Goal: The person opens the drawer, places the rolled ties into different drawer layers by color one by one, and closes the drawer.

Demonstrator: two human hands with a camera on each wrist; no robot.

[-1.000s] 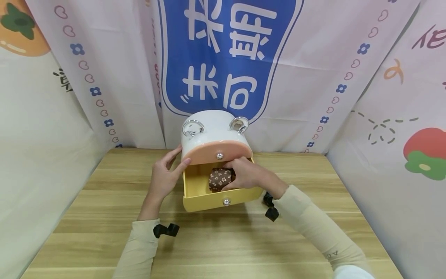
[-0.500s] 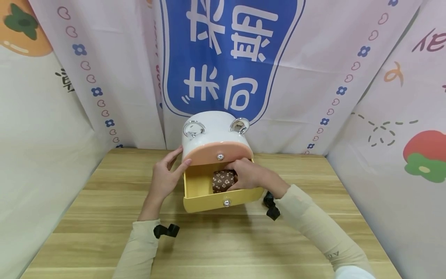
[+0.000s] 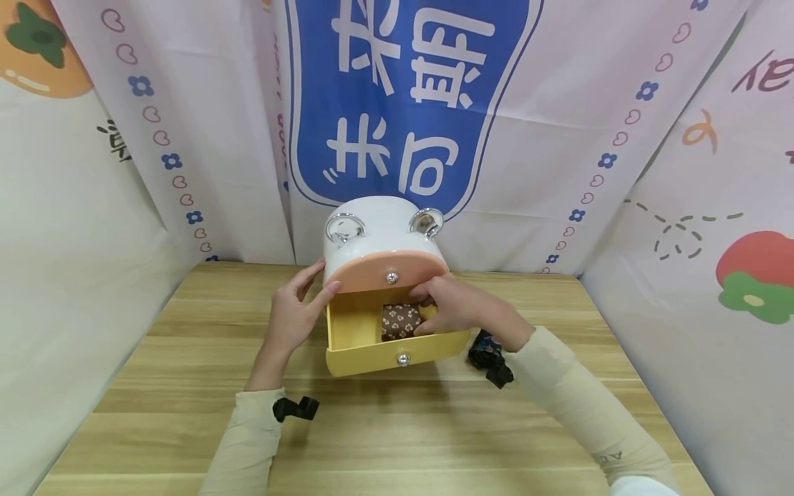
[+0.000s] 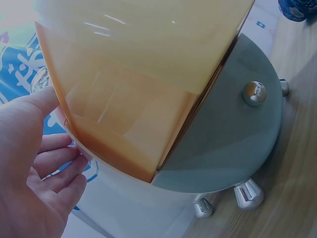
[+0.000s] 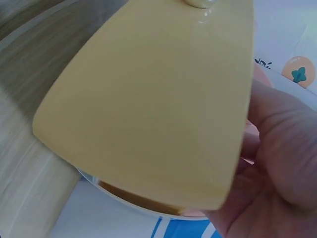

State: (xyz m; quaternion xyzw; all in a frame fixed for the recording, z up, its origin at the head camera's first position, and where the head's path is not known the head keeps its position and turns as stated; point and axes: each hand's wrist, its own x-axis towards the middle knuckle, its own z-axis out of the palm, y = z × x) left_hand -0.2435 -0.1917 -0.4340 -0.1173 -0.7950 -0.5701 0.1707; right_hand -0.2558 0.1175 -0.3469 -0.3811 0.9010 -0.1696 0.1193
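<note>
A rounded white drawer cabinet [image 3: 375, 231] stands at the table's back with its yellow drawer [image 3: 366, 359] pulled out. Inside lies a small brown piece with cream flowers [image 3: 400, 322], perhaps a folded cloth or pouch. My right hand [image 3: 462, 303] reaches over the drawer's right side; its thumb tip is right at the brown piece, and yellow drawer shows between thumb and fingers. My left hand [image 3: 294, 313] steadies the cabinet's left side, thumb against the front edge. In the left wrist view, those fingers [image 4: 62, 161] lie loosely bent along the side. The drawer front hides the brown piece in the right wrist view.
Above is a pink drawer [image 3: 360, 271] with a silver knob; below, a grey-green drawer [image 4: 218, 129] is closed. A dark blue patterned bundle [image 3: 484, 342] lies on the wooden table [image 3: 384, 441] to the right. Printed cloth walls [image 3: 540, 172] enclose the back and sides.
The brown flowered piece has shifted slightly right inside the drawer. My right hand has drawn back to the right, widening the gap from it. My left hand stays put.
</note>
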